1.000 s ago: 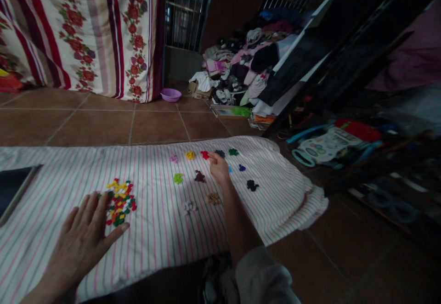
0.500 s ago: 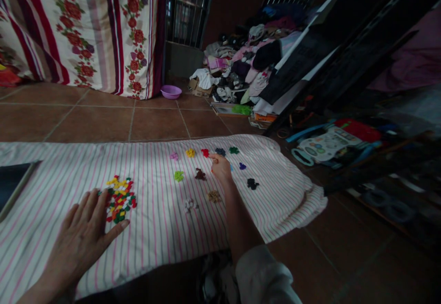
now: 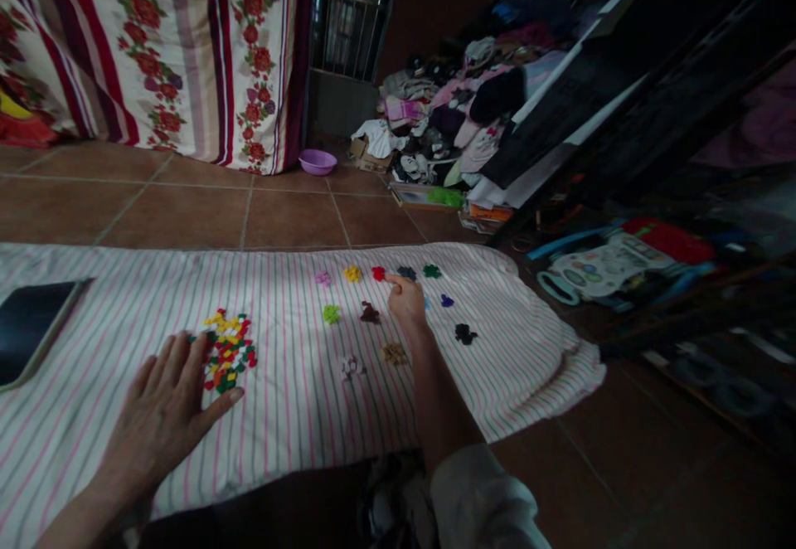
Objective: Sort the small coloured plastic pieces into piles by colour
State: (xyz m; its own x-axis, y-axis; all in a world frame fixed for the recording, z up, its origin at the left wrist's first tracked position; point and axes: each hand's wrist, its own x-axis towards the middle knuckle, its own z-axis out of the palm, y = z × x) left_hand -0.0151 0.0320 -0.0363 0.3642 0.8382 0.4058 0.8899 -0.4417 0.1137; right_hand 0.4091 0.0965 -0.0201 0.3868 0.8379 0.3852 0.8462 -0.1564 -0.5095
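My left hand [image 3: 162,395] lies flat on the striped cloth [image 3: 292,416], fingers stretched out and thumb apart. Its fingertips touch the left edge of a mixed heap of small red, yellow, green and white plastic pieces [image 3: 231,350]. Farther right, my right hand [image 3: 408,302] reaches over the cloth with its index finger extended to a small red pile [image 3: 379,274]. The other fingers curl under, and whatever they may hold is hidden. Around it sit single-colour piles: yellow [image 3: 352,273], dark grey [image 3: 407,273], brown [image 3: 369,312] and tan [image 3: 393,354]. A light-blue bit shows partly behind the hand.
More piles lie about: pink [image 3: 322,279], lime green [image 3: 331,313], white [image 3: 351,367], dark green [image 3: 431,270], blue [image 3: 447,300] and black [image 3: 464,333]. A dark-screened tablet [image 3: 34,329] rests at left. Beyond are a purple basin [image 3: 317,162] and heaped clothes [image 3: 448,109].
The whole view has shifted slightly, showing more of the tablet. The index finger of my right hand now points out at the red pile, which looks more compact. My left hand stays flat by the heap.
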